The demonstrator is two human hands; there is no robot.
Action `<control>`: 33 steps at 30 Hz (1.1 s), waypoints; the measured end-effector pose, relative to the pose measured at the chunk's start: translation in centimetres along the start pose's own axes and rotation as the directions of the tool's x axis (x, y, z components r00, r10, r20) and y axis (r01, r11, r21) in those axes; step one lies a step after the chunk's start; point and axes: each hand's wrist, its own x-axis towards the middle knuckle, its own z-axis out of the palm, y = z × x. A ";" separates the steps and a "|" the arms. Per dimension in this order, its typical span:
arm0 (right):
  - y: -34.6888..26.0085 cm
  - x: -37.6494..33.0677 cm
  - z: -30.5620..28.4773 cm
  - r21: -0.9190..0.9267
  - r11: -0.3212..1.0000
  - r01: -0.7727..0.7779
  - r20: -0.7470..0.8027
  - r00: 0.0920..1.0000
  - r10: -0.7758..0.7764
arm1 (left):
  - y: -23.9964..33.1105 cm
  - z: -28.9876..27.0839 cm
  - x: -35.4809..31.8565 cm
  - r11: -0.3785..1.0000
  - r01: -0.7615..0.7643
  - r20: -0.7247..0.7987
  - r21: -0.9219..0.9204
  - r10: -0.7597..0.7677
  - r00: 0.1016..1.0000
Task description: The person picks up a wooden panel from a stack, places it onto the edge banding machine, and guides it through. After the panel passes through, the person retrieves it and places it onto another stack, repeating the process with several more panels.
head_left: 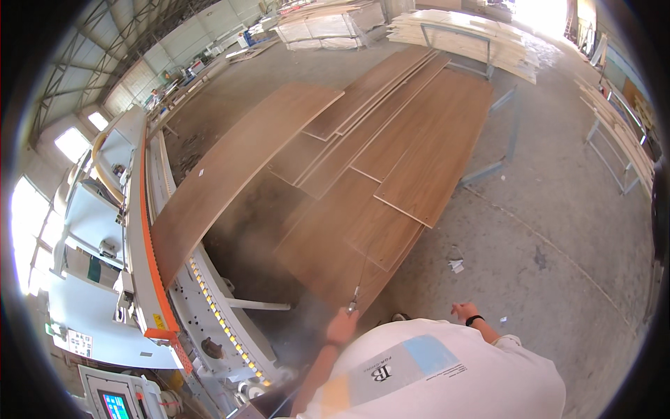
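Left hand (342, 327) grip closed on air nozzle (354, 302), aimed at stacked panels (363, 230).

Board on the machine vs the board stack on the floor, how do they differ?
The long board lies alone on the edge machine, raised off the floor; the stacked boards lie low on the floor. The long board is one narrow strip; the stacked boards overlap in several staggered layers. Both are brown wood-grain panels lying flat. The left hand holds a thin tool toward the stack.
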 end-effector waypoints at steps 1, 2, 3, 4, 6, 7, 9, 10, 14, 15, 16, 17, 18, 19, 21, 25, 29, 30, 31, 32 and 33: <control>0.9 1.3 0.0 0.001 1.000 0.000 -0.008 1.000 0.000 | 0.7 0.4 0.4 1.000 -0.021 -0.011 0.013 0.021 1.000; 2.0 2.6 0.1 -0.007 1.000 0.008 -0.033 0.999 -0.008 | 1.4 0.8 0.8 0.999 -0.042 -0.020 0.027 0.043 0.999; 2.6 3.4 0.1 -0.017 1.000 0.018 -0.055 0.998 -0.019 | 1.8 1.1 1.3 0.999 -0.047 -0.020 0.026 0.048 0.999; 2.4 3.4 -0.1 -0.018 1.000 0.020 -0.056 0.998 -0.021 | 2.1 1.4 1.7 0.997 -0.067 -0.013 0.030 0.068 0.998; 2.2 3.3 -0.3 0.119 0.993 0.014 -0.092 0.996 -0.003 | 2.4 1.9 2.7 0.995 -0.089 -0.005 0.033 0.090 0.996; 1.7 2.8 -0.6 0.118 0.993 0.015 -0.092 0.996 -0.004 | 2.4 2.3 3.4 0.996 -0.076 -0.038 0.040 0.077 0.996; 0.6 1.7 -1.2 0.148 0.988 -0.036 -0.047 0.998 0.044 | 0.5 3.5 5.9 0.998 -0.055 -0.084 0.039 0.058 0.995; 0.1 1.5 -1.5 0.139 0.990 -0.026 -0.045 0.998 0.033 | -2.4 4.8 8.0 0.991 -0.064 -0.139 0.113 0.080 0.987; 2.6 1.3 -1.5 0.347 0.927 -0.143 0.043 0.990 0.136 | 0.7 2.8 7.7 0.999 0.026 -0.181 -0.047 -0.034 0.983; 2.7 1.3 -1.5 0.379 0.912 -0.159 0.066 0.987 0.144 | 0.9 2.5 7.6 0.995 0.050 -0.166 -0.084 -0.063 0.984; 2.9 1.4 -1.5 0.371 0.916 -0.156 0.071 0.988 0.139 | 0.8 2.6 7.8 0.994 0.057 -0.171 -0.090 -0.072 0.983; 3.1 1.5 -1.5 0.399 0.903 -0.160 0.078 0.987 0.140 | 0.8 2.9 8.1 0.996 0.028 -0.130 -0.087 -0.039 0.991; 3.2 1.7 -1.6 0.426 0.890 -0.164 0.086 0.986 0.141 | 0.8 3.3 8.2 0.996 0.001 -0.090 -0.086 -0.008 0.996; 3.7 2.1 -1.6 0.416 0.894 -0.166 0.090 0.986 0.141 | 1.5 3.6 7.9 0.996 0.009 -0.090 -0.093 -0.018 0.996; 4.8 3.0 -1.5 0.459 0.871 -0.175 0.096 0.984 0.147 | 4.0 3.6 6.8 0.997 -0.046 0.017 -0.062 0.047 0.999; 2.8 2.3 -1.6 0.449 0.873 -0.191 0.092 0.982 0.167 | 1.6 4.9 7.9 0.986 -0.163 0.056 0.016 0.162 0.985; 2.4 3.1 -1.5 0.467 0.861 -0.203 0.103 0.979 0.175 | -3.4 1.7 10.8 0.924 0.187 -0.145 -0.334 -0.247 0.958; -2.4 3.8 -0.2 0.386 0.910 -0.152 0.184 0.979 0.085 | -15.3 2.3 10.6 0.942 0.015 -0.381 -0.335 -0.150 0.912; 1.2 3.3 -1.4 0.426 0.883 -0.198 0.121 0.980 0.161 | -8.7 0.8 10.3 0.969 0.059 -0.395 -0.240 -0.153 0.906; 0.6 3.2 -1.1 0.421 0.888 -0.184 0.152 0.980 0.131 | -10.0 0.0 9.1 0.962 0.128 -0.404 -0.242 -0.219 0.888; 0.5 3.1 -1.2 0.425 0.887 -0.180 0.169 0.979 0.118 | -11.0 -0.7 8.9 0.954 0.185 -0.396 -0.238 -0.269 0.878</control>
